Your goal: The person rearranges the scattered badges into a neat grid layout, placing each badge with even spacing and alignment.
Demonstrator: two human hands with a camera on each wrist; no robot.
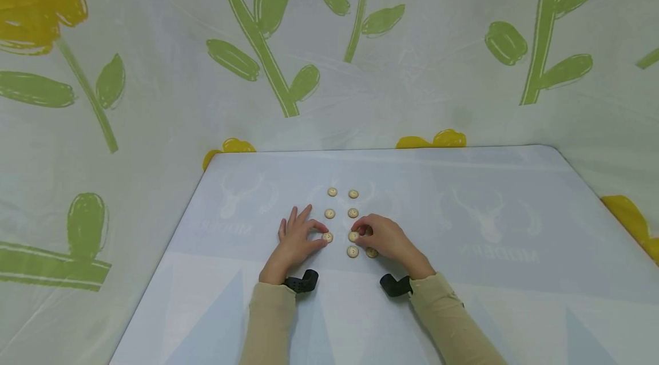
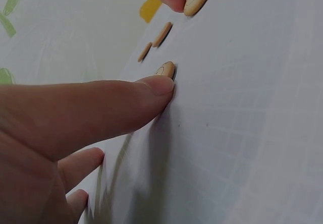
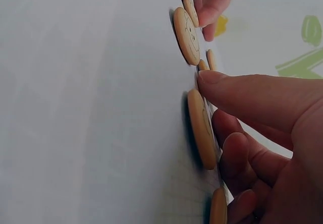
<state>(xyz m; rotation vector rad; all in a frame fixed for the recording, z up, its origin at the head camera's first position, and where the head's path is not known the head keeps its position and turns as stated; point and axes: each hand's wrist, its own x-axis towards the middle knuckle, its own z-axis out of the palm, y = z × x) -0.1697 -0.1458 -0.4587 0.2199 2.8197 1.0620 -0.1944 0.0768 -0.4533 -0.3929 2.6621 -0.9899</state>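
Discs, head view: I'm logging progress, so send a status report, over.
Left hand pinches nearest left-column disc. Right hand pinches right-column disc. Four discs beyond, two by two. Right hand partly covers another disc.

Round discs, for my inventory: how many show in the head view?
8: two discs at the back, two in the next row, one pinched by the left hand, one by the right hand, one nearer, another beside it, partly covered. More may be hidden.
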